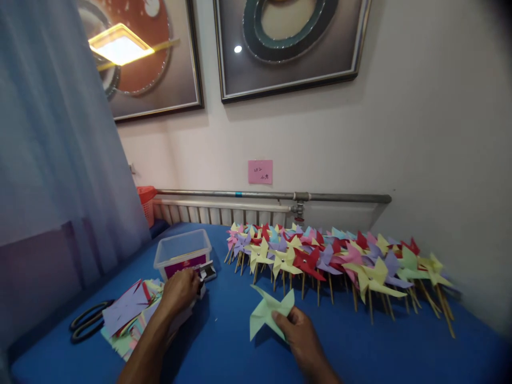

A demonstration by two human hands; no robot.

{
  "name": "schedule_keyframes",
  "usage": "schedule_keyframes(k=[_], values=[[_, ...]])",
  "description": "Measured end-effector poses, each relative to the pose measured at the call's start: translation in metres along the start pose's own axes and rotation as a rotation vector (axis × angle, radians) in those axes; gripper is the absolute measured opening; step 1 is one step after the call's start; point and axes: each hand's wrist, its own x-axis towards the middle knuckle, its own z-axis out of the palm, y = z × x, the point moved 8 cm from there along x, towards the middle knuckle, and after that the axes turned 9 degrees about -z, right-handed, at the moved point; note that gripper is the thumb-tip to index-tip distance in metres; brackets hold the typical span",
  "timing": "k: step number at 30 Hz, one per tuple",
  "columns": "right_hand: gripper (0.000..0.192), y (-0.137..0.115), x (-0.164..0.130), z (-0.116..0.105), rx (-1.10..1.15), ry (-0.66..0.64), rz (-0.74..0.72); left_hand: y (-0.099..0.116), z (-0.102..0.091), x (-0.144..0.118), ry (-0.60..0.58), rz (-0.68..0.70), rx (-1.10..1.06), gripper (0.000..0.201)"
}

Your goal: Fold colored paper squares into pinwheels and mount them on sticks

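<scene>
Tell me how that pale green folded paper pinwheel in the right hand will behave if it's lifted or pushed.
The pale green pinwheel is thin folded paper, so probably very light and floppy; its points may bend under pressure. The right hand pinches only one edge, so it likely sags or flutters. No stick shows on it, so pushed on the blue table it should slide, not roll.

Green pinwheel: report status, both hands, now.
Right hand grips light green paper pinwheel above blue table. Left hand rests at small box by clear plastic tub. Finished pinwheels lie beyond, apart.
</scene>
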Motion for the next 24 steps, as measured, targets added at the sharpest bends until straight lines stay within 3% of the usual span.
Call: schedule_keyframes(k=[3, 8, 11, 16, 21, 24], values=[[0.043, -0.003, -0.002, -0.002, 0.015, 0.032, 0.038, 0.031, 0.014, -0.011, -0.051, 0.156, -0.137, 0.024], [0.044, -0.010, -0.007, -0.001, 0.049, 0.043, 0.055, 0.071, 0.058, -0.026, -0.118, 0.287, -0.002, 0.021], [0.041, -0.011, -0.009, -0.002, 0.050, 0.045, 0.054, 0.072, 0.066, -0.024, -0.163, 0.283, -0.050, 0.022], [0.040, -0.002, -0.005, -0.005, 0.048, 0.060, 0.051, 0.061, 0.056, -0.019, -0.146, 0.286, -0.192, 0.019], [0.042, 0.005, 0.000, -0.008, 0.068, 0.094, 0.036, 0.072, 0.061, -0.030, -0.092, 0.493, -0.176, 0.019], [0.043, 0.006, 0.001, -0.009, 0.064, 0.079, 0.032, 0.075, 0.066, -0.033, -0.085, 0.545, -0.160, 0.021]])
